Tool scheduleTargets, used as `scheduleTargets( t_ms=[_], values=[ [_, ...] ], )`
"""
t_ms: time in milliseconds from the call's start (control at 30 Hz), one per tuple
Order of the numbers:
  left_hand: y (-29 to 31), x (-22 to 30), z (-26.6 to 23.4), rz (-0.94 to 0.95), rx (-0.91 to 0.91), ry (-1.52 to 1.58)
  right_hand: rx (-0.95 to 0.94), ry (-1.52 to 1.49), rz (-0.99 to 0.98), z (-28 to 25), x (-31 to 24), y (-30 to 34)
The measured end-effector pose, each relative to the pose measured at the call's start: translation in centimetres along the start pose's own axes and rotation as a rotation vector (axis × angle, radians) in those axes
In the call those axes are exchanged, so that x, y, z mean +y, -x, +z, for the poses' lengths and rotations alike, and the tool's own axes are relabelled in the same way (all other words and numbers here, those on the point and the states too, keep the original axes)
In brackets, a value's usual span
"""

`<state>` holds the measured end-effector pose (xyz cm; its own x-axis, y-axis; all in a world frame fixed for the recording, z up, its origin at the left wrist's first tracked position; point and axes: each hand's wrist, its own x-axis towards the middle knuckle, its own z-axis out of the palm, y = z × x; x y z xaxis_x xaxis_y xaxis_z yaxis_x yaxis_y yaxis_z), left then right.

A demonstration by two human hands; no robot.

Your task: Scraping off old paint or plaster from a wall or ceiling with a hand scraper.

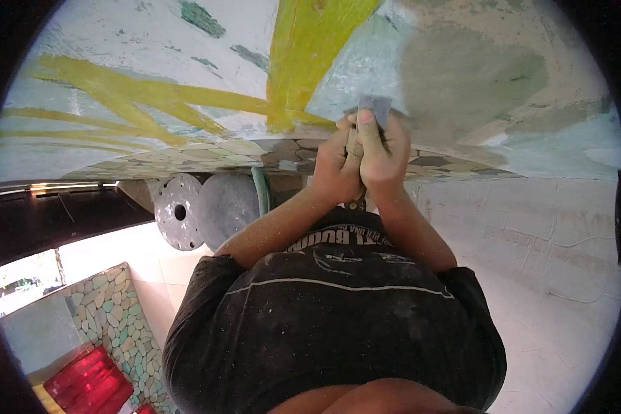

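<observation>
The small, flat, grey rectangular piece sits in front of us at the upper middle of the head view, its far edge over a large, pale, patchy painted surface; we cannot tell whether the two touch. Our right hand has its grip closed on the piece, the thumb lying flat along the near face. Our left hand is just beside it, fingers bent and reaching up to the piece's left side; the right hand partly covers them, so we cannot tell whether this grip holds it too.

Broad yellow painted bands run across the surface to the left of our hands, and a wide grey-brown patch lies to the right. Below the painted area runs a band of irregular tan stone-like shapes. Left of our forearms stand a grey round disc with a dark central hole and a plain grey disc, overlapping in view. Our black, dust-marked T-shirt fills the lower middle.
</observation>
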<state>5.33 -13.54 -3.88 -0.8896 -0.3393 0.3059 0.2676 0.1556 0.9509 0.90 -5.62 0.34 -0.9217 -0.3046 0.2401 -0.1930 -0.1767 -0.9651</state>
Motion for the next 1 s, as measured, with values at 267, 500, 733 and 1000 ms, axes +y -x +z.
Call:
scheduleTargets(
  t_ms=[267, 500, 733, 1000],
  values=[
    [-0.4, 0.1, 0.0, 0.036, 0.019, -0.066, 0.006, 0.022, -0.06, 0.0, -1.0, -0.8],
    [0.4, 0.0, 0.4, 0.12, -0.028, -0.14, 0.03, -0.007, 0.076, -0.3, -0.1, 0.0],
    [0.9, -1.2, 0.3, -0.005, -0.084, -0.151, 0.058, -0.076, 0.141, -0.1, 1.2, 0.9],
    [1.1, -0.1, 0.7, -0.129, -0.048, -0.041, 0.048, -0.017, 0.071, -0.5, 1.8, 0.8]
  ],
)
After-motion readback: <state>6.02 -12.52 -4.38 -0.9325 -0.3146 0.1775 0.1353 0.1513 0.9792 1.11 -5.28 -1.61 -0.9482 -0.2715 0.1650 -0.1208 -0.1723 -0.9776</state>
